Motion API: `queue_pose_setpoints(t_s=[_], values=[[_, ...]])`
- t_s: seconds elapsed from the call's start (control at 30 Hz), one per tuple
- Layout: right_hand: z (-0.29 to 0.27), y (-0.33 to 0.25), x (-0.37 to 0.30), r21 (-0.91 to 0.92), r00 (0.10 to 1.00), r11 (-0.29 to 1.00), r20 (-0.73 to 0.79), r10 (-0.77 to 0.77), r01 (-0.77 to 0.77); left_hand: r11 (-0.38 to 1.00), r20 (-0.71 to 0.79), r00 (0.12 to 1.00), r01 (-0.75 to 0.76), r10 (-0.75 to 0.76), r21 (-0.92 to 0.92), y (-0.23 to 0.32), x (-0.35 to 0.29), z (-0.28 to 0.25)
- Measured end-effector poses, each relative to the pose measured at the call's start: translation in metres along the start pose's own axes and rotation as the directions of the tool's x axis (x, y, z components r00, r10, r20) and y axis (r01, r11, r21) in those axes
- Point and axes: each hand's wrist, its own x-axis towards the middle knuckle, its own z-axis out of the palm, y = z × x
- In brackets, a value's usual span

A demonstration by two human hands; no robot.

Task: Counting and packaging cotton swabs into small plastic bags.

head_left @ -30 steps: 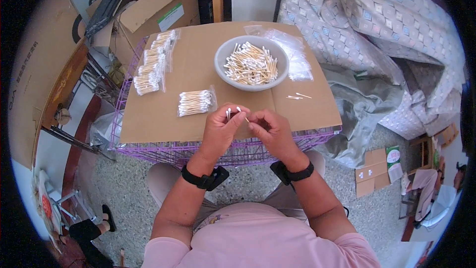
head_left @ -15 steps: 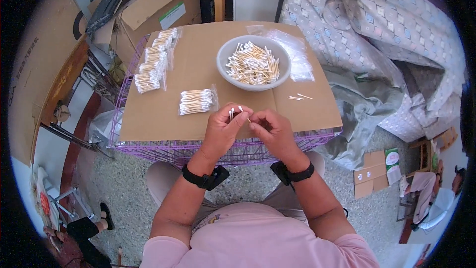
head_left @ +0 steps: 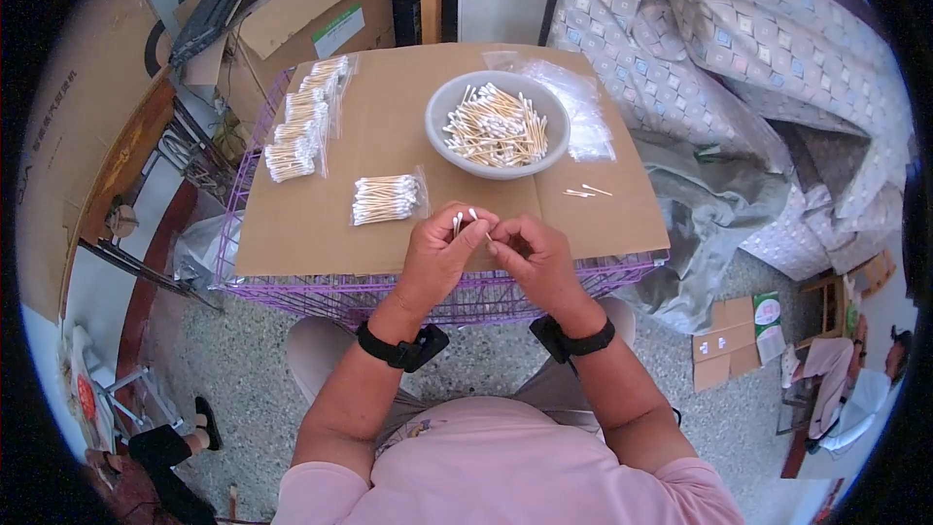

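Note:
My left hand is closed on a few cotton swabs, their white tips poking up between thumb and fingers. Close beside it, my right hand pinches the lower end of one swab whose tip rests by the left thumb. Both hands are over the near edge of the cardboard sheet. Beyond them stands a grey bowl heaped with loose swabs. A clear bag packed with swabs lies just left of my left hand.
Several filled swab bags overlap along the sheet's left side. Flat clear bags lie right of the bowl, with a few stray swabs nearer. A purple wire cage supports the cardboard. Another person's foot shows at lower left.

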Motion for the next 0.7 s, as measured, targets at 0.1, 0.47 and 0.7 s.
queue_pose_setpoints(t_s=[0.1, 0.47, 0.7], values=[[0.0004, -0.0024, 0.0004, -0.013, 1.000, 1.000, -0.004, -0.008, 0.008, 1.000, -0.002, 1.000, 0.000, 0.000, -0.007, -0.0004, -0.0004, -0.0007], [0.0009, 0.0031, 0.0000, 0.002, 1.000, 1.000, 0.000, -0.023, 0.023, 0.994, 0.003, 0.996, 0.095, -0.095, -0.062, 0.0046, -0.0013, -0.0010], [0.0010, 0.0043, -0.0008, 0.003, 1.000, 1.000, 0.002, -0.015, 0.015, 0.994, -0.003, 0.995, 0.099, -0.099, -0.039, 0.0034, -0.0014, -0.0016]])
